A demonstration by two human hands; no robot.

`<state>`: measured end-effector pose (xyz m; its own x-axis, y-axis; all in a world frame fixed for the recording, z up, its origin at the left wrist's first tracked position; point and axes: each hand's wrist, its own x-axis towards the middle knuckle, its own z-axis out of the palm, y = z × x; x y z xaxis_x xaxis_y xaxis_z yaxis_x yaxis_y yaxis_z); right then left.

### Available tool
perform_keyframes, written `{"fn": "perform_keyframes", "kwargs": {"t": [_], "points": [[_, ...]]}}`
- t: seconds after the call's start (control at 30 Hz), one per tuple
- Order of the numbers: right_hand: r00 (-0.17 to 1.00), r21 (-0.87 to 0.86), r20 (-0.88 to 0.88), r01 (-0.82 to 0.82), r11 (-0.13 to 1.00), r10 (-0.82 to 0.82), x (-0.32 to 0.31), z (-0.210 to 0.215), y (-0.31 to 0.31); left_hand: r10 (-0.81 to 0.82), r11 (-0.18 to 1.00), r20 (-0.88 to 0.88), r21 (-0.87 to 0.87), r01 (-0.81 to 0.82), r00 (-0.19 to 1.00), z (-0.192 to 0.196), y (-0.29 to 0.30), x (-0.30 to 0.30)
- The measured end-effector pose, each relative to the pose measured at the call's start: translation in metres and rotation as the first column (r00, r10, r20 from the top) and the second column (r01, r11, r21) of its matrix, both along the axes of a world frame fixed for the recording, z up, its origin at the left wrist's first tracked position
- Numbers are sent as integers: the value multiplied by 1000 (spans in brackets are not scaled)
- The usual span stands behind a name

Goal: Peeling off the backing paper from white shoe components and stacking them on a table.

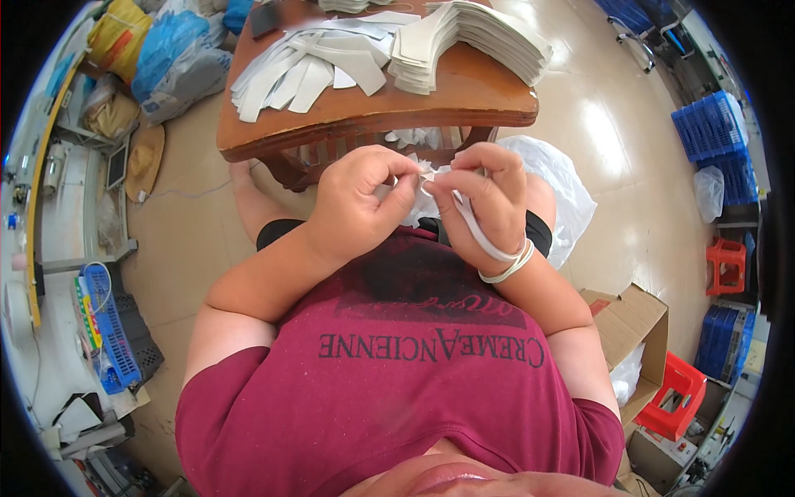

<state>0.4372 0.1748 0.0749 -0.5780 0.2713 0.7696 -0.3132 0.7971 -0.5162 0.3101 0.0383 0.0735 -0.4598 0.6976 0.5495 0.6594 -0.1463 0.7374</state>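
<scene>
In front of my shirt, both hands come close together with fingertips pinched. My left hand (364, 195) pinches the near side of a small white piece (428, 175). My right hand (489, 195) pinches the same piece from the other side. What the piece is cannot be made out. White bands (517, 263) circle my right wrist, and a white strip (469, 219) runs from them up along the palm. Beyond my hands, a brown wooden table (373, 124) bears a fanned stack of curved off-white pieces (464, 41) and loose flat white strips (310, 70).
A white plastic bag (567, 195) lies right of my legs. Filled bags (178, 62) and a straw hat (145, 163) are at the left. On the right stand blue crates (712, 137), red stools (675, 398) and an open cardboard box (633, 340).
</scene>
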Motion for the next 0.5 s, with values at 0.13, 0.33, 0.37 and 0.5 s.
{"fn": "perform_keyframes", "kwargs": {"t": [0.13,0.33,0.37,0.5], "points": [[989,-67,134,-54,996,63,0,11,10,-33,999,-181,10,36,983,2,2,-1],[929,-127,342,-106,986,143,3,24,17,-40,998,-436,26,57,899,3,0,-3],[943,-82,313,-95,992,116,1,21,17,-68,998,-348,-15,68,935,3,2,-5],[999,300,-10,39,953,-37,-7,6,12,-65,991,255,-99,93,965,2,0,1]]}}
